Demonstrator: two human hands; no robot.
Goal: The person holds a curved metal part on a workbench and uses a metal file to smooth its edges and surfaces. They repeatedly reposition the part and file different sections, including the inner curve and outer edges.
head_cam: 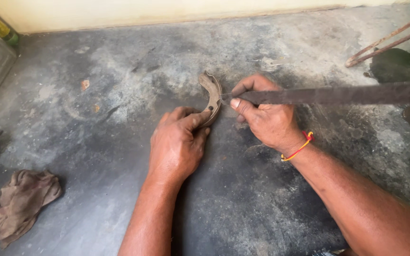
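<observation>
A stained, dusty concrete floor [96, 95] fills the view, with a pale wall [167, 12] along its far edge. A long flat metal bar [338, 94], dark and rusty, reaches in from the right; its tip meets a curved brake shoe [211, 97] standing on edge near the middle of the floor. The right hand [262, 116] is closed around the bar close to its tip, thumb pressed on top. The left hand [179, 142] is curled against the near end of the shoe, fingers pinning it to the floor.

A crumpled brown rag [20, 201] lies well apart at the near left, bent rusty rods [385, 40] at the far right, and a red-and-yellow thread [300, 147] circles the right wrist.

The main risk, as I judge it, is the bar's tip skidding off the shoe's curved face: the steadying fingers sit just beside the contact point and could be struck or scraped. The shoe balances on a narrow edge, so a sideways push could tip it or make it spin out of the grip. The long bar also gives poor fine control from a hold so near its tip.
</observation>
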